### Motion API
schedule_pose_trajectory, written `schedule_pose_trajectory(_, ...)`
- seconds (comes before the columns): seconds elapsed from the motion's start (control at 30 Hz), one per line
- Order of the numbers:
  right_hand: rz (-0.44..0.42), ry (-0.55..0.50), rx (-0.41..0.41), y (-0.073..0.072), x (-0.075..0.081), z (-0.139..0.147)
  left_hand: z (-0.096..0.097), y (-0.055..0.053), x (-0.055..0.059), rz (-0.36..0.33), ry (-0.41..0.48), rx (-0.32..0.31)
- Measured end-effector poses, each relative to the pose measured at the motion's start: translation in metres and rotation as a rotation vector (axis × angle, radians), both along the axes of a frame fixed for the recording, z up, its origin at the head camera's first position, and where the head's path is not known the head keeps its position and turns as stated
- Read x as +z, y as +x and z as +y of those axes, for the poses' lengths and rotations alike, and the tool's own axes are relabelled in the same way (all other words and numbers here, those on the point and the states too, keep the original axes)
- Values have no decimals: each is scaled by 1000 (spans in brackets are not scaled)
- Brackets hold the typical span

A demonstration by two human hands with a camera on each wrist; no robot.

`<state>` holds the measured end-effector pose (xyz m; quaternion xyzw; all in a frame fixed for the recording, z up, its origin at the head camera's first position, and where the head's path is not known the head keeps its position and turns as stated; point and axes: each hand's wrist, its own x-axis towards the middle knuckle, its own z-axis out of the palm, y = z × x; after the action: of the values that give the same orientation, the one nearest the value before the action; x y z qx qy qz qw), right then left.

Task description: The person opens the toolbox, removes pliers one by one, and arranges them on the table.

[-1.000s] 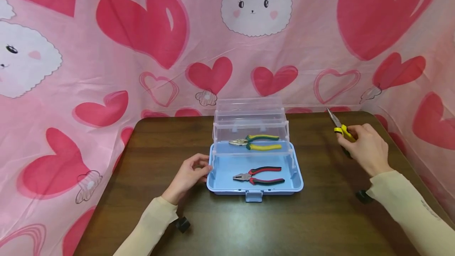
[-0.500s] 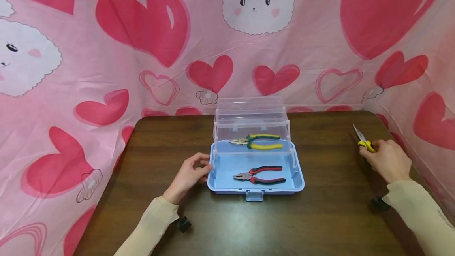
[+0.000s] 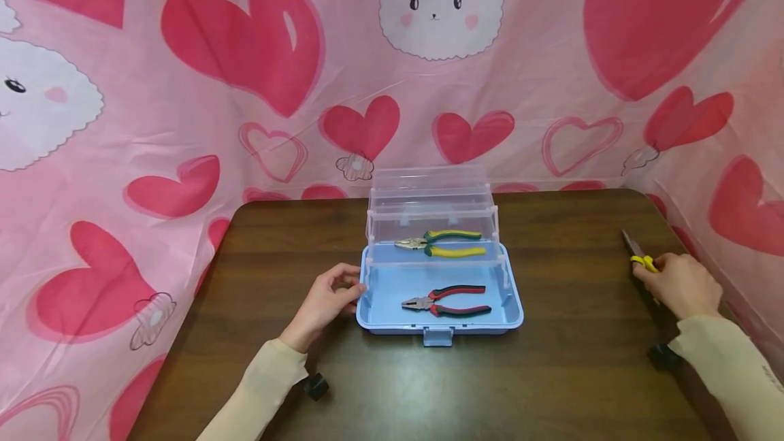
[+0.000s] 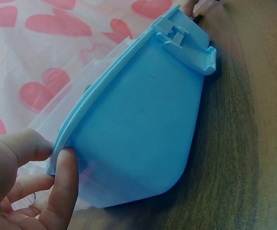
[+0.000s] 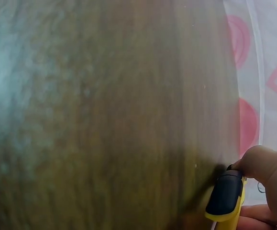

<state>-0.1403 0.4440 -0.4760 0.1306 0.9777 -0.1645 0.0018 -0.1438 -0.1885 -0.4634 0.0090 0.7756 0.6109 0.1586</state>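
Note:
My left hand (image 3: 327, 301) pinches the left rim of a light blue toolbox (image 3: 382, 325); in the left wrist view thumb and fingertips meet on both sides of the blue rim (image 4: 88, 103). Inside the toolbox lie combination pliers with red and black handles (image 3: 461, 312). Behind them, seen through the clear plastic, are combination pliers with yellow and green handles (image 3: 456, 252). Far to the right, my right hand (image 3: 686, 286) grips needle-nose pliers (image 3: 643, 261) with yellow and black handles, tips pointing away. The right wrist view shows one black-and-yellow handle end (image 5: 226, 194) low over the table.
Clear tiered trays and a lid (image 3: 431, 206) stand raised at the back of the toolbox. A blue latch (image 3: 437, 337) hangs at its front. The brown wooden table (image 3: 569, 366) runs back to a pink heart-print cloth (image 3: 539, 67), which also hangs along both sides.
My right hand has moved right and nearer to me, lowering with the needle-nose pliers in its grip. The left hand and the toolbox have stayed in place.

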Motion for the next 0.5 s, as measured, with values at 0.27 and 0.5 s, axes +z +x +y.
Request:
schedule_pose_trajectory(0.27,-7,-4,-1,3,1,1,0,0,0,0,6,0)
schedule_pose_trajectory(0.5,1,10,7,4,-1,3,0,0,0,0,7,2)
